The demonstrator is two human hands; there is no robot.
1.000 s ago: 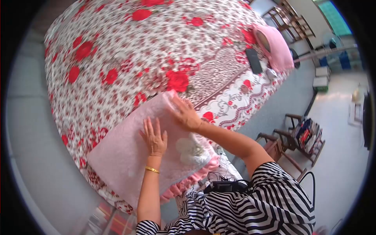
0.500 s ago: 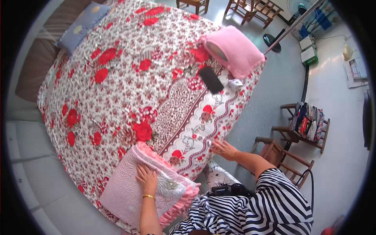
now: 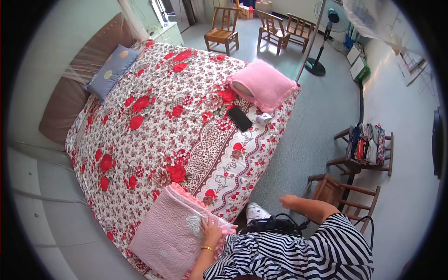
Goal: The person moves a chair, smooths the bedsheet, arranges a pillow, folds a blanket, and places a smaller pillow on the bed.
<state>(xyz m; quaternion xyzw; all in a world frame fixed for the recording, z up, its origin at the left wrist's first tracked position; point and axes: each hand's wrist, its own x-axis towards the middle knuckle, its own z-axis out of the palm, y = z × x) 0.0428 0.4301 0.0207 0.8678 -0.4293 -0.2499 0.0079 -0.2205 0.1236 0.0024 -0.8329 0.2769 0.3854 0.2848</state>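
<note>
A folded pink quilted blanket (image 3: 163, 231) with a ruffled edge lies on the near corner of the bed. My left hand (image 3: 211, 232), with a gold bangle at the wrist, rests on its right part, fingers spread and open. Off the bed's right side, my right hand (image 3: 288, 201) hangs above the floor near a wooden chair. It touches nothing that I can see, and its fingers are mostly hidden. Under the blanket, a red-and-white floral sheet (image 3: 154, 116) covers the bed.
A pink pillow (image 3: 263, 85), a black phone (image 3: 239, 118) and a small white item (image 3: 263, 118) lie toward the bed's far right. A blue-grey pillow (image 3: 112, 70) is by the headboard. Wooden chairs (image 3: 326, 192), folded clothes (image 3: 368, 144) and a standing fan (image 3: 317, 65) surround the bed.
My left hand has slid right across the blanket toward its ruffled edge. My right hand has left the bed's edge and moved right over the floor. The view has tilted up.
</note>
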